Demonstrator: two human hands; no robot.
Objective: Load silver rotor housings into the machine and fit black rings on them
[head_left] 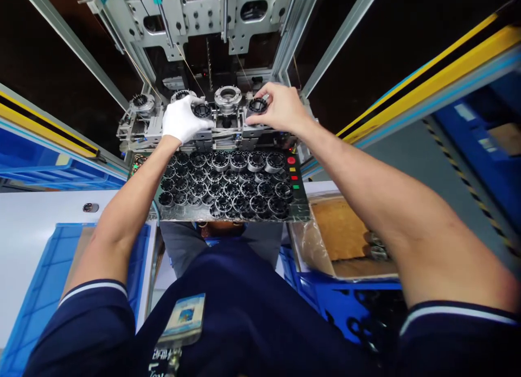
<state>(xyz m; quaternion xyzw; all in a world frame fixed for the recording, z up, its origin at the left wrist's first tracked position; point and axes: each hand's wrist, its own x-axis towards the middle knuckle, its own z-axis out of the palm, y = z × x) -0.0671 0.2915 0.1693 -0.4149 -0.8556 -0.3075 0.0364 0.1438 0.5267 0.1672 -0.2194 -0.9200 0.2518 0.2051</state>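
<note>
My left hand (183,119), in a white glove, has its thumb and fingers closed around a black-topped motor stator core (202,111) at the machine's front. My bare right hand (280,106) grips another black-topped stator core (258,105) between thumb and fingers, farther right on the same row. Between the hands stands a metal ring-shaped fixture (228,99). Whether either core rests fully on its seat is hidden by my fingers. Below the hands, a dark tray-like panel (301,208) carries rows of similar stator cores (248,189).
Coloured buttons (291,161) line the panel's right edge. Yellow light-curtain bars (427,75) flank the machine. An open cardboard box (337,230) with metal parts stands at right, a blue crate (36,279) at left. One small part (90,207) lies on the white table.
</note>
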